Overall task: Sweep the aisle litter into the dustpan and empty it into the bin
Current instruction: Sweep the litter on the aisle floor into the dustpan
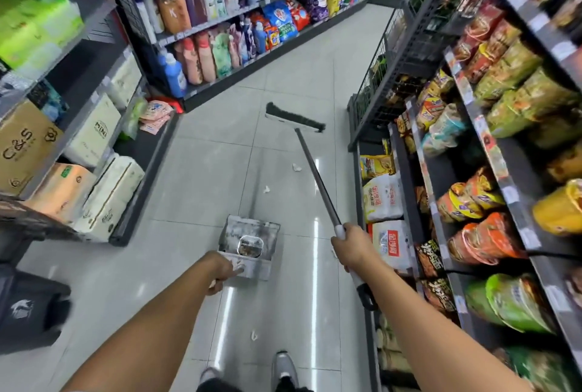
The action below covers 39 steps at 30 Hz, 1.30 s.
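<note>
My right hand [352,245] grips the grey broom handle [315,171]. The broom head [294,117] is lifted off the floor, far down the aisle. A dirty white dustpan [252,234] sits low over the tiles, with my left hand [222,268] holding its near end. A clear plastic tray [250,246] lies inside the pan. Crumpled white paper scraps lie on the tiles: one [296,167] beside the handle, one [267,189] nearer the pan, one [253,335] close to my shoes. A dark bin [28,309] stands at the lower left.
Shelves of tissue packs and boxes [94,171] line the left side, detergent bottles [204,54] the far left, snack bags [472,202] the right. A wire basket rack [378,83] juts out at right. The tiled aisle [308,45] runs ahead between them.
</note>
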Available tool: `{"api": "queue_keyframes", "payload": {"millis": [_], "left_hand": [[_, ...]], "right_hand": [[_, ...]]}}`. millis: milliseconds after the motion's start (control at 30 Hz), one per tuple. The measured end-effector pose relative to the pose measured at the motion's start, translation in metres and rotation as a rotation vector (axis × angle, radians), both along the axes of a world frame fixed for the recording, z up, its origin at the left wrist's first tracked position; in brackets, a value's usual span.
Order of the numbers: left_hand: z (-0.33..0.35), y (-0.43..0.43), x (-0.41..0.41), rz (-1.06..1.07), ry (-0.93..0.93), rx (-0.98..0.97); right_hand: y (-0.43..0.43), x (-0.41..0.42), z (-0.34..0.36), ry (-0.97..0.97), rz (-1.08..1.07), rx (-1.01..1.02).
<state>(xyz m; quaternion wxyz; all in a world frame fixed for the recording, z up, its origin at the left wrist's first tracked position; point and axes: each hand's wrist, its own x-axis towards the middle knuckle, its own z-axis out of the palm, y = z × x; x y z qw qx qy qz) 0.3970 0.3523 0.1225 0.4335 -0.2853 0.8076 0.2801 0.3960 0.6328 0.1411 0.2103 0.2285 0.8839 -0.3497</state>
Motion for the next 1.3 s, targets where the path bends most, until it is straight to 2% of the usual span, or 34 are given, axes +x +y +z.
{"api": "queue_keyframes", "payload": {"millis": [167,367,533,633,700,800,900,1000,1133,1300], "left_hand": [[-0.033,-0.003,0.006,-0.031,-0.168,0.027],[-0.052,0.016,0.012,-0.035,-0.183,-0.020],[-0.090,0.042,-0.004,0.108,-0.154,-0.023],[-0.113,0.053,-0.017,0.023,-0.130,-0.113],[-0.130,0.062,-0.032,0.039,-0.112,-0.135],[-0.154,0.074,-0.056,0.077,-0.137,-0.141],[-0.176,0.082,-0.066,0.186,-0.226,-0.054],[-0.193,0.082,-0.070,0.227,-0.259,-0.048],[-0.188,0.079,-0.067,0.232,-0.197,-0.047],[-0.173,0.067,-0.056,0.219,-0.169,-0.030]], "right_hand": [[-0.004,0.025,-0.020,-0.008,-0.109,-0.026],[-0.009,0.011,-0.069,-0.052,-0.206,-0.066],[0.020,-0.066,-0.109,-0.120,-0.230,-0.140],[0.036,-0.119,-0.127,-0.121,-0.260,-0.180],[0.044,-0.153,-0.146,-0.135,-0.272,-0.211],[0.044,-0.193,-0.172,-0.193,-0.332,-0.392],[0.042,-0.215,-0.191,-0.307,-0.429,-0.519],[0.037,-0.210,-0.204,-0.406,-0.377,-0.472],[0.025,-0.180,-0.206,-0.412,-0.251,-0.292],[0.001,-0.133,-0.176,-0.443,-0.195,-0.297]]}}
